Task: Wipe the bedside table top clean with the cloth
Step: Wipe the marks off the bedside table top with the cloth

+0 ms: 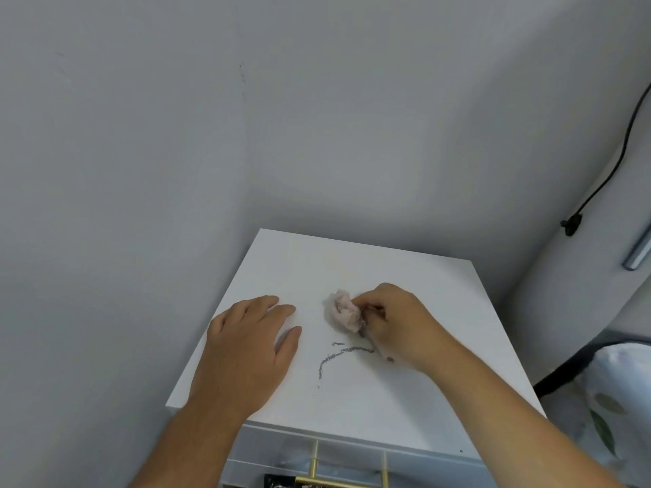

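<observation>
The white bedside table top [352, 262] fills the lower middle of the view, set into a wall corner. A crumpled pale pink cloth [343, 311] rests on it near the centre, and my right hand [398, 322] is shut on its right side, pressing it to the surface. A curved grey streak of dirt [334, 357] lies just in front of the cloth, with a small dark spot by my right wrist. My left hand [246, 346] lies flat, palm down, on the left part of the top, fingers slightly spread and holding nothing.
Grey walls close in behind and to the left of the table. A black cable [620, 149] hangs down the right wall to a plug. A patterned white pillow or bedding [613, 399] sits to the right. A brass drawer handle [348, 477] shows below the front edge.
</observation>
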